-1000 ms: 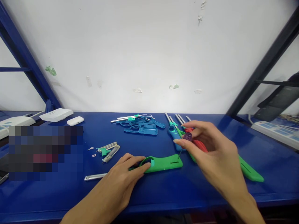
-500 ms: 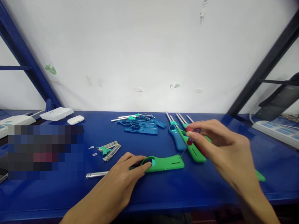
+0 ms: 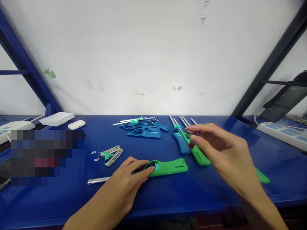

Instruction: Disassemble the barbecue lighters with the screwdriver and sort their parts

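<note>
A green long-neck gas lighter (image 3: pixel 171 167) lies on the blue table with its metal tube pointing left. My left hand (image 3: pixel 130 175) grips it around the trigger loop, fingers closed, and hides part of the neck. Between the thumb and fingertips of my right hand (image 3: pixel 220 150) is a small screwdriver (image 3: pixel 192 144) with a dark red handle. Its thin shaft slants down to the right end of the green handle, where the tip meets the body. Just beyond stand other lighters lying side by side, a blue one (image 3: pixel 180 140) and a green one (image 3: pixel 200 157).
Blue half-shells (image 3: pixel 146 132) with metal tubes lie at the back. Clear parts with a turquoise trigger (image 3: pixel 106 156) sit left of my left hand. A white case (image 3: pixel 76 125), a white box (image 3: pixel 57 118) and power strips (image 3: pixel 283 132) are at the sides. A green piece (image 3: pixel 262 176) lies right.
My right hand and the screwdriver's handle have shifted slightly left, with the tip still at the lighter's end. The whole view has moved a little. My left hand keeps its hold.
</note>
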The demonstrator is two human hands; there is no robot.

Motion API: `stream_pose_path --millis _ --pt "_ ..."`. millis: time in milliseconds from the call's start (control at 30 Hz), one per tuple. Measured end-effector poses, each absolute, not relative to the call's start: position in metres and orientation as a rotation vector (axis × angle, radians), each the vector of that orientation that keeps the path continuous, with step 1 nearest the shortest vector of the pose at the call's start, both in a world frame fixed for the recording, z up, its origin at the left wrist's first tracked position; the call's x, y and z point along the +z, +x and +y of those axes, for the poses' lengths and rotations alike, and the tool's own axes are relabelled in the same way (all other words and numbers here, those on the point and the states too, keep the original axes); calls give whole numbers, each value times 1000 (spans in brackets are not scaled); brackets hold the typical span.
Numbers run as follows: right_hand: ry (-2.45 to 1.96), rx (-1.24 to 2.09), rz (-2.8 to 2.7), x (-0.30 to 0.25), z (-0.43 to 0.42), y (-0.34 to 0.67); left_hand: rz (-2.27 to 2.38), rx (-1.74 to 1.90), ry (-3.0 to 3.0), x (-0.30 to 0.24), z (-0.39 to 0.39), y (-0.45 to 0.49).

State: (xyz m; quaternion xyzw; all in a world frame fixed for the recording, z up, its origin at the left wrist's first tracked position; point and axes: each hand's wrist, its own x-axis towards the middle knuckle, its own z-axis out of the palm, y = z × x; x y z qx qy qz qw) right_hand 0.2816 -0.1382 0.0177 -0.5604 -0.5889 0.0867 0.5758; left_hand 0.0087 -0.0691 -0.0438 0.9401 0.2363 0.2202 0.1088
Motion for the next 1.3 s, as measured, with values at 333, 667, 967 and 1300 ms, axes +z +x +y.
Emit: stream_pose_path --millis 333,667,967,1300 --pt "-1237 121 -1442 14 -136 281 684 637 2769 -49 -66 7" --pt "-1282 232 -1578 18 -143 290 661 651 2772 -50 -65 8" --pt "-1289 29 -1526 17 -141 278 654 653 2765 -51 -64 8" --pt "-1297 143 -1505 14 -141 280 672 668 2762 -53 -65 7"
